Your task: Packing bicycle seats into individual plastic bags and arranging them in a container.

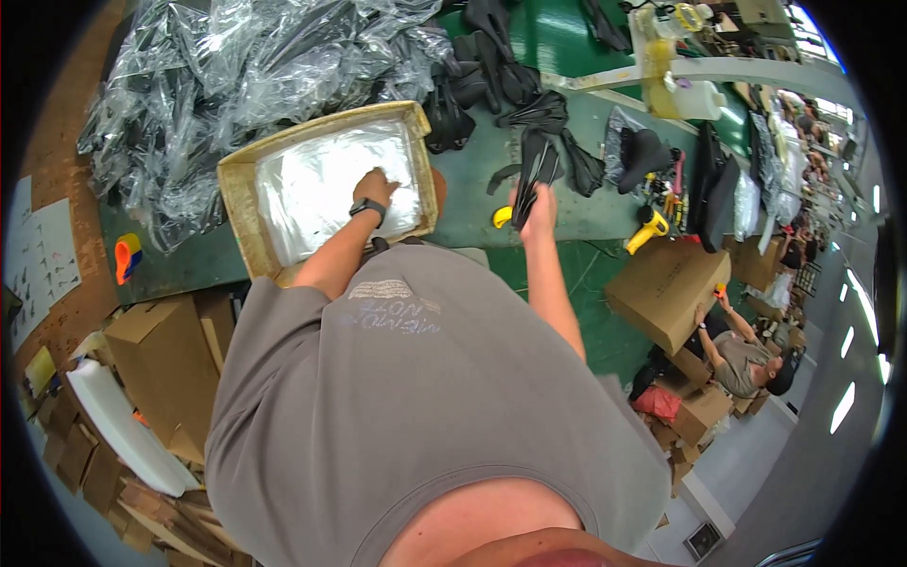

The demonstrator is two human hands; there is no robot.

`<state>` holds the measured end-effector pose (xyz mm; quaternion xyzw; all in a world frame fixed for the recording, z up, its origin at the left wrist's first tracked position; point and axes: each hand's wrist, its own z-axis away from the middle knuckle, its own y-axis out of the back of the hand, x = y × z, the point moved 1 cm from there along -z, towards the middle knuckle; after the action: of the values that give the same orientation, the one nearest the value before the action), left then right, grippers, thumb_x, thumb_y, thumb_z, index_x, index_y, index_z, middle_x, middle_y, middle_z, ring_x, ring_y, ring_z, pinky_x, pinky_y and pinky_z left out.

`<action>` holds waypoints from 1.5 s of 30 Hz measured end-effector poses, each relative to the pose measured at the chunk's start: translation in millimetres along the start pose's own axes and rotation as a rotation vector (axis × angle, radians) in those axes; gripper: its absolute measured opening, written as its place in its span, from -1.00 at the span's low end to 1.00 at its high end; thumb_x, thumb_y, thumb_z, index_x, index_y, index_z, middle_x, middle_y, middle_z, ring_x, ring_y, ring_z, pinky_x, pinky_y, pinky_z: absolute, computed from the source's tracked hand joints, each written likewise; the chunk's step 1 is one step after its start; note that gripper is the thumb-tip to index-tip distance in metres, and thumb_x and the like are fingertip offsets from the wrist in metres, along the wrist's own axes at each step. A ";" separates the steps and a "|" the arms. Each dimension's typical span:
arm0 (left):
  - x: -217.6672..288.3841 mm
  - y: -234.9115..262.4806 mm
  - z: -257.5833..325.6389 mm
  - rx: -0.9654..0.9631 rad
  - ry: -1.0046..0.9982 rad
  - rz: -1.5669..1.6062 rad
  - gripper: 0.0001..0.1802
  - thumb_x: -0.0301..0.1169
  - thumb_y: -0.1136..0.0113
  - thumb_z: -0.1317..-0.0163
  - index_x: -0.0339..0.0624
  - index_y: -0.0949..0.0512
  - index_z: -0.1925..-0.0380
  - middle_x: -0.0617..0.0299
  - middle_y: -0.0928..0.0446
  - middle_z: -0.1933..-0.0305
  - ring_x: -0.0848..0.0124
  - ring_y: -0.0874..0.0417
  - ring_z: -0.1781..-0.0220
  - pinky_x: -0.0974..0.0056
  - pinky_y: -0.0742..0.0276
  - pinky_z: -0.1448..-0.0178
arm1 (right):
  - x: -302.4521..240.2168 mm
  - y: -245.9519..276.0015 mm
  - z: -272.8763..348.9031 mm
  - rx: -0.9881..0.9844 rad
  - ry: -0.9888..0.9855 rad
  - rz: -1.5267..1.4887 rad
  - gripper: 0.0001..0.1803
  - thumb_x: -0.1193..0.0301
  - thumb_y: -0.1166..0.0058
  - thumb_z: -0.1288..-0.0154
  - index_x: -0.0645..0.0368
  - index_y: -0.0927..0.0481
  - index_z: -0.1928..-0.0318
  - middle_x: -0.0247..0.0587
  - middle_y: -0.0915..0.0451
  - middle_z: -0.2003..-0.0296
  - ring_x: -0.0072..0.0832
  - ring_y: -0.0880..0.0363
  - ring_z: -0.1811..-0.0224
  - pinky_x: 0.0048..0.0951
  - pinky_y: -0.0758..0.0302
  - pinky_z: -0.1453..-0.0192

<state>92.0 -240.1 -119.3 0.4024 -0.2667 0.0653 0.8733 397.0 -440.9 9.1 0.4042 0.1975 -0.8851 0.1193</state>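
Observation:
My left hand [376, 186], with a dark watch on the wrist, is down in a worn yellowish tray [248, 219]. Its fingers are bent and pinched on the top of a stack of clear plastic bags [307, 184]; the fingertips show only in part. To the right of the tray, my right hand [539, 214] grips a narrow black bicycle saddle [537, 170] above the green table. More black saddles [487, 66] lie in a loose group just beyond it. A yellow tape roll [502, 217] sits beside the held saddle.
A large heap of black things in clear plastic [274, 66] covers the table's far left. Farther right are a yellow-black heat gun [648, 230] and hand tools. A cardboard box [666, 288] stands at right; behind it, a co-worker [746, 364] handles it. Another carton [162, 364] stands left.

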 end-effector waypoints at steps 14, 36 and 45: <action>-9.1 71.0 80.7 0.246 -0.181 0.547 -0.74 -0.32 -0.19 -0.61 -0.27 -0.74 0.01 0.05 -0.79 0.17 0.26 -0.82 0.30 0.16 -0.69 0.15 | 17.4 -44.9 173.8 -0.299 -0.041 0.249 -0.60 0.22 -0.21 -0.67 0.19 -0.48 -0.27 -0.12 -0.74 0.10 -0.51 -0.67 0.41 -0.46 -0.56 0.45; -17.1 203.7 214.0 -0.343 -0.275 2.123 -0.83 -0.30 -0.19 -0.65 -0.15 -0.64 0.05 0.28 -0.69 0.16 0.40 -0.71 0.05 0.19 -0.66 -0.20 | 4.7 -135.0 205.3 -0.916 -0.250 -0.178 -0.57 0.32 -0.32 -0.56 0.00 -0.56 -0.34 -0.10 -0.66 0.12 -0.43 -0.62 0.26 -0.45 -0.51 0.29; 123.2 196.3 222.8 0.186 -0.611 0.938 -0.86 -0.41 -0.38 -0.49 -0.23 -0.80 0.22 0.39 -0.64 0.39 0.55 -0.62 0.38 0.37 -0.52 0.27 | -28.4 -99.9 247.4 -0.727 0.438 0.907 -0.20 0.53 -0.52 -0.30 0.22 -0.40 -0.49 -0.16 -0.72 -0.08 -0.51 -0.74 0.21 -0.44 -0.63 0.24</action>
<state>40.1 -285.7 194.7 0.3165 -0.6506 0.3502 0.5949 212.9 -460.5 203.3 0.5535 0.3148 -0.5189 0.5703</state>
